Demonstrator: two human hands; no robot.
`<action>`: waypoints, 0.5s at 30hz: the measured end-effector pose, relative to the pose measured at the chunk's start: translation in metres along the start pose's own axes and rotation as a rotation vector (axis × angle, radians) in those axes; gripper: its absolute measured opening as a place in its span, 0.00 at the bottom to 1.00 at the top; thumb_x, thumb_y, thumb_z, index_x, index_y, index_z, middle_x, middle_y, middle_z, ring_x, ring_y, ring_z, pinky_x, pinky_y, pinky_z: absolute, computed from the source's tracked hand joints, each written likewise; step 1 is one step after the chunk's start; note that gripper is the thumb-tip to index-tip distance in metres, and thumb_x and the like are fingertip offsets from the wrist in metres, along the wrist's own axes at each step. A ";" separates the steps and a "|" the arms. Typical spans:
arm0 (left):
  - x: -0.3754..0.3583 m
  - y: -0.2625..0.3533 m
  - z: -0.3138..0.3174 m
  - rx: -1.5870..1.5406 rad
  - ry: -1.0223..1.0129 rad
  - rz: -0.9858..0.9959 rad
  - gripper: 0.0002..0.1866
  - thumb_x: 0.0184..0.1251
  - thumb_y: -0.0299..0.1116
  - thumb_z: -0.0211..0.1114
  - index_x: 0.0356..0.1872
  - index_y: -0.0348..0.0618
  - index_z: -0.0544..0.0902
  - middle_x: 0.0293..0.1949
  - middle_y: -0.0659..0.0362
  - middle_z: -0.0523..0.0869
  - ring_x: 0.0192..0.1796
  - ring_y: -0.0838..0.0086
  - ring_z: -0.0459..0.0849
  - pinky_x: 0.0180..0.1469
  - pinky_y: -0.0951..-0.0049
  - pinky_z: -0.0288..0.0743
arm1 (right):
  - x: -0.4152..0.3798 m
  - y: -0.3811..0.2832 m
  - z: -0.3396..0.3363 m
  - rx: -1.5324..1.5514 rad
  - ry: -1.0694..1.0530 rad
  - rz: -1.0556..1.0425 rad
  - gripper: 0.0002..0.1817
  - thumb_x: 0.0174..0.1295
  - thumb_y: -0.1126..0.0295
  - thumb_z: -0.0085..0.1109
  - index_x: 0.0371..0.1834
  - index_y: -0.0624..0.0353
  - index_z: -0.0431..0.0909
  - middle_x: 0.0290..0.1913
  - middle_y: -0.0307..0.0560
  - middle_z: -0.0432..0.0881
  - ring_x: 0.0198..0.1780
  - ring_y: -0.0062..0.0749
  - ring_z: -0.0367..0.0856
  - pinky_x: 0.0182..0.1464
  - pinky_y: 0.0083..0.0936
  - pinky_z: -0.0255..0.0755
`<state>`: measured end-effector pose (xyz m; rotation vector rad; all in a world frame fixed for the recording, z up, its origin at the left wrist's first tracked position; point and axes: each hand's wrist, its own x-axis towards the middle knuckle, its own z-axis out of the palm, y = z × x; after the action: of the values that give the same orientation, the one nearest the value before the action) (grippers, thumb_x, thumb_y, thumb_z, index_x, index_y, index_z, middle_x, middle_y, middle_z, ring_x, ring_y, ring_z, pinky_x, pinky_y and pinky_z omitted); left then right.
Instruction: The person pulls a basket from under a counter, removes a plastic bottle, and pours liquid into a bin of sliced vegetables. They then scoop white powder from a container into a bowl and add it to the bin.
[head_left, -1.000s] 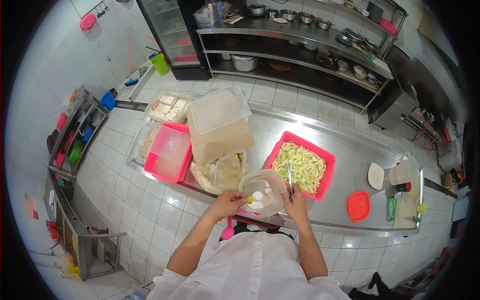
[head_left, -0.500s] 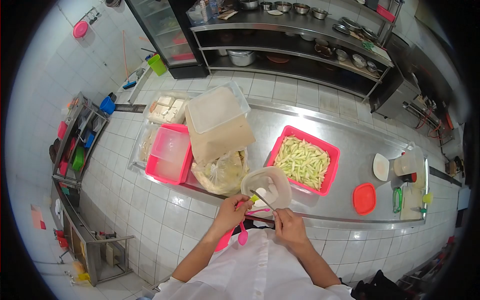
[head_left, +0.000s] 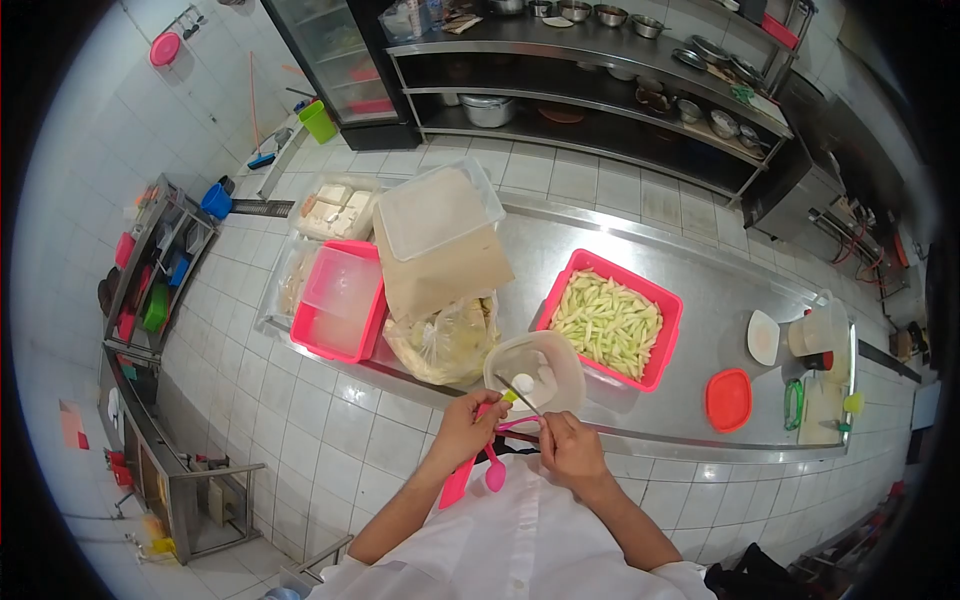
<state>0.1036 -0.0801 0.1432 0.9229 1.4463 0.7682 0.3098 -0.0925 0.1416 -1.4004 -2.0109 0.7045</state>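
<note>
My left hand (head_left: 467, 428) is closed around pink and yellow measuring spoons. A pink spoon (head_left: 495, 476) and a flat pink piece (head_left: 457, 486) hang below it against the white shirt, while a yellow spoon (head_left: 509, 396) sticks out at the fingertips. In my right hand (head_left: 573, 447) is a thin, straight metal utensil (head_left: 527, 401), its end crossing the yellow spoon. Whether it is a knife is too small to tell. Both hands are at the near rim of a translucent tub (head_left: 570, 375) with white contents inside.
A pink tub (head_left: 673, 335) of cut pale-green vegetable strips stands right of the translucent tub on the steel table (head_left: 700, 290). On the left are a knotted plastic bag (head_left: 440, 345), a pink tub with clear lid (head_left: 325, 355) and tofu blocks (head_left: 338, 210). A red lid (head_left: 729, 400) lies right.
The hands stay close together over the tub's near rim, with only a slight shift. The hanging pink spoon has swung a little to the right, and the view has moved slightly.
</note>
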 end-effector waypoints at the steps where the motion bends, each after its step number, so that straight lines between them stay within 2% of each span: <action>1: 0.000 0.000 0.000 0.015 -0.002 -0.004 0.13 0.77 0.33 0.65 0.49 0.31 0.84 0.35 0.58 0.89 0.27 0.81 0.80 0.28 0.77 0.75 | 0.000 0.000 0.000 0.000 -0.001 0.000 0.04 0.68 0.72 0.61 0.41 0.60 0.81 0.32 0.53 0.80 0.31 0.52 0.83 0.34 0.44 0.79; 4: -0.001 0.004 0.003 -0.007 0.002 -0.025 0.13 0.77 0.33 0.67 0.51 0.33 0.83 0.33 0.61 0.85 0.26 0.83 0.78 0.27 0.79 0.72 | 0.001 0.002 0.001 -0.013 -0.010 -0.014 0.04 0.68 0.72 0.61 0.41 0.60 0.80 0.32 0.52 0.80 0.31 0.52 0.83 0.33 0.43 0.79; 15: -0.004 -0.004 0.007 -0.043 -0.002 -0.016 0.12 0.76 0.32 0.67 0.52 0.34 0.84 0.34 0.61 0.86 0.25 0.84 0.78 0.26 0.79 0.72 | 0.008 0.008 0.006 -0.049 0.027 -0.076 0.03 0.68 0.72 0.62 0.39 0.60 0.79 0.32 0.51 0.80 0.31 0.50 0.84 0.32 0.41 0.80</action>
<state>0.1099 -0.0864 0.1410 0.8783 1.4289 0.7837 0.3088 -0.0831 0.1332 -1.3462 -2.0612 0.6036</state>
